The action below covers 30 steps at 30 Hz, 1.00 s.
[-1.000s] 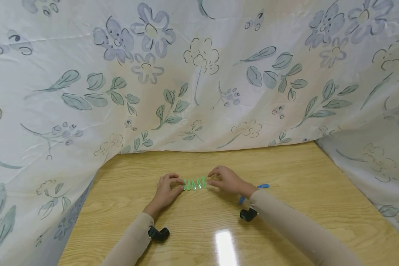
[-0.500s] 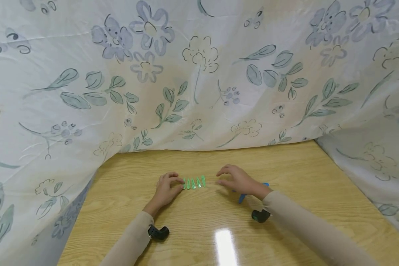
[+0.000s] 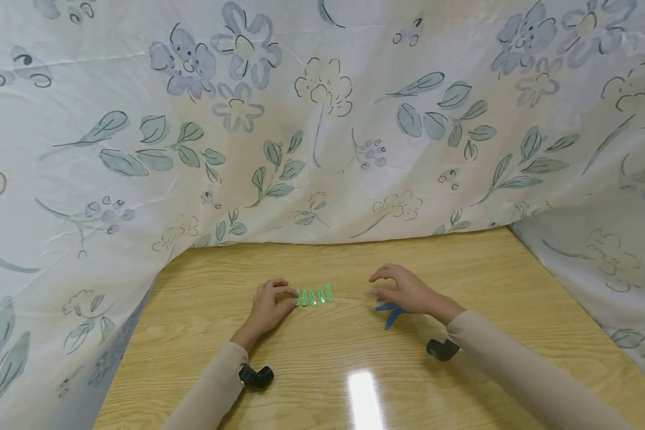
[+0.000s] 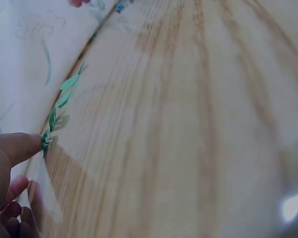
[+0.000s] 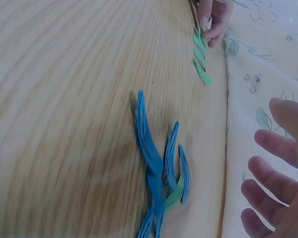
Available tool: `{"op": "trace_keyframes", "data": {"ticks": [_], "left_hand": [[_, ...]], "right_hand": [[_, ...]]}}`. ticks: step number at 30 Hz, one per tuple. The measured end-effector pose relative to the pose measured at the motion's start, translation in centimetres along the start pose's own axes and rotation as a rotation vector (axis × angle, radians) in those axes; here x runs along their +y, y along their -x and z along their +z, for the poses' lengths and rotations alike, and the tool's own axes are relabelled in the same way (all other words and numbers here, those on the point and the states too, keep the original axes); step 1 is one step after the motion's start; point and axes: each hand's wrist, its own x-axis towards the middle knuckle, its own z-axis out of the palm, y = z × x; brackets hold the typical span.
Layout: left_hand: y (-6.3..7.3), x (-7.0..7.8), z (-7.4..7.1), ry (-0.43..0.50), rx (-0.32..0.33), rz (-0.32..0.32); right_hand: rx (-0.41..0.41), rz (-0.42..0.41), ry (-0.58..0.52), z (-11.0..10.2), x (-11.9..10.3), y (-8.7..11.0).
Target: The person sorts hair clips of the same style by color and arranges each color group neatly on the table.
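Several green snap hair clips point(image 3: 313, 297) lie side by side in a row on the wooden table. My left hand point(image 3: 269, 307) is at the row's left end, thumb and forefinger right at the leftmost green clip point(image 4: 45, 141). To the right, my right hand point(image 3: 408, 291) hovers over a loose heap of blue snap hair clips point(image 3: 391, 316), partly covering it in the head view. Its fingers point(image 5: 275, 173) are spread and loosely bent, holding nothing. In the right wrist view the blue clips point(image 5: 148, 148) overlap, with a green clip point(image 5: 175, 196) among them.
A floral cloth point(image 3: 322, 149) hangs along the table's back and sides. Light reflects off the wooden tabletop point(image 3: 312, 370) near the front. Each wrist carries a small black camera, such as the left one point(image 3: 257, 376).
My right hand has moved right, away from the row's right end to above the blue hair clips. The left hand and the green row have stayed in place.
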Motion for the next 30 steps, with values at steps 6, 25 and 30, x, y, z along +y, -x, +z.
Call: {"op": "trace_keyframes", "data": {"ticks": [6, 25, 30], "left_hand": [[0.1, 0.0, -0.1, -0.002, 0.000, 0.003], [0.0, -0.1, 0.0, -0.011, 0.006, -0.001], [0.0, -0.1, 0.0, -0.006, 0.005, 0.001]], "right_hand": [[-0.001, 0.000, 0.007, -0.5, 0.9, 0.7], [-0.058, -0.007, 0.073, -1.0, 4.4, 2.8], [-0.082, -0.018, 0.080, -0.8, 5.1, 2.7]]}}
